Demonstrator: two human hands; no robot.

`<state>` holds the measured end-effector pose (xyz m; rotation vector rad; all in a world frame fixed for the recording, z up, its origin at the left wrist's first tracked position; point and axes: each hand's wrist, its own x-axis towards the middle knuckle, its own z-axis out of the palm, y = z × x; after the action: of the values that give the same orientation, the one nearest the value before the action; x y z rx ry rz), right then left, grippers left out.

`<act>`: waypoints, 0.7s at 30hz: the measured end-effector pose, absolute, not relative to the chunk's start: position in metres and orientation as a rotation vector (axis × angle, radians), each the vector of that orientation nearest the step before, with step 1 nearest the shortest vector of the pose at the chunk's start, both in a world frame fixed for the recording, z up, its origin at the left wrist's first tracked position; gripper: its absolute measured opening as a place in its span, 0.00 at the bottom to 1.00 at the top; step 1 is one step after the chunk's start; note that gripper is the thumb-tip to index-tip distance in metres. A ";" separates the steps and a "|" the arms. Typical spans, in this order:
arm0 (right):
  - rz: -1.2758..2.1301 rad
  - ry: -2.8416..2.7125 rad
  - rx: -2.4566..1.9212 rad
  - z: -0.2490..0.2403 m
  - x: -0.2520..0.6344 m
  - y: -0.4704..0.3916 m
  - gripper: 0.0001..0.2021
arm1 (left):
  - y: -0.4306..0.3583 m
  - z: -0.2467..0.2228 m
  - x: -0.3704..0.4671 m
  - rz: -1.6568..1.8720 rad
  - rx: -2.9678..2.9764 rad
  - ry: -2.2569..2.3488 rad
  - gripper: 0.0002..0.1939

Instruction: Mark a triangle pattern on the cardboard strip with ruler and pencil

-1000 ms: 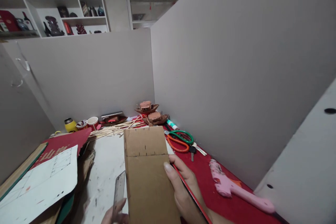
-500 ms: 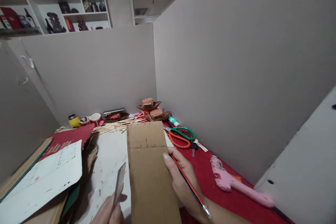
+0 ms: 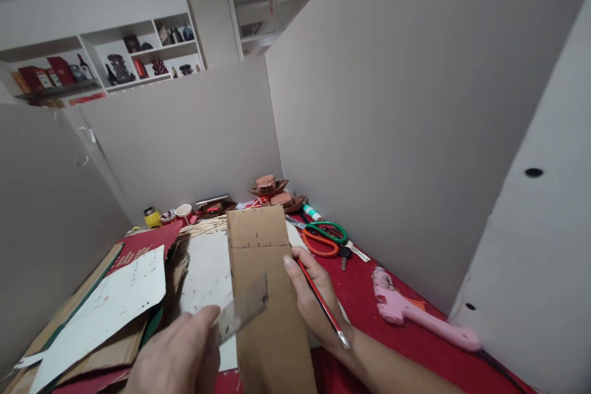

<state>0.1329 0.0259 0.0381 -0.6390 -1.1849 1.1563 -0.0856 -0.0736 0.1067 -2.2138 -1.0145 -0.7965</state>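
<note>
A long brown cardboard strip (image 3: 265, 228) extends away from me, with a dark line drawn across it and small tick marks near its far end. My right hand (image 3: 308, 309) grips the strip's right edge, thumb on top. That same hand also holds a red and black pencil (image 3: 322, 302), its silver end toward me. My left hand (image 3: 173, 354), slightly blurred, is closed on a clear plastic ruler (image 3: 247, 313). The ruler lies slanted over the left part of the strip; whether it touches the cardboard I cannot tell.
Scissors (image 3: 323, 241) with green and orange handles and keys (image 3: 351, 252) lie right of the strip. Farther right is a pink glue gun (image 3: 406, 308). Thin wooden sticks (image 3: 207, 228) and small model boats (image 3: 268, 184) are behind. Cardboard and paper sheets (image 3: 111, 295) pile up left.
My left hand has turned the ruler from nearly edge-on to flatter and brought it rightward over the cardboard strip. The camera view has tilted; my right hand keeps its hold on strip and pencil.
</note>
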 end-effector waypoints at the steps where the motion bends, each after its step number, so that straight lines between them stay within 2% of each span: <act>1: 1.142 -1.195 -0.633 0.038 0.133 0.025 0.14 | -0.070 0.119 -0.084 -0.724 -2.249 -0.917 0.13; 6: 1.024 -1.237 -0.608 0.037 0.133 0.024 0.13 | -0.047 0.170 -0.070 -0.378 -2.024 -0.578 0.19; 9: 0.965 -1.269 -0.565 0.039 0.134 0.023 0.13 | -0.038 0.184 -0.057 -0.308 -1.987 -0.517 0.21; 14: 0.878 -1.307 -0.636 0.040 0.136 0.022 0.13 | -0.024 0.184 -0.050 -0.367 -1.979 -0.469 0.20; 21: 1.016 -1.275 -0.583 0.042 0.134 0.018 0.14 | -0.001 0.177 -0.062 -0.441 -1.958 -0.407 0.18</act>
<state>0.1341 0.0179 0.0421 -0.5829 -1.2745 1.0157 -0.0618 -0.0005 0.1767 -1.9575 -0.4073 -0.4414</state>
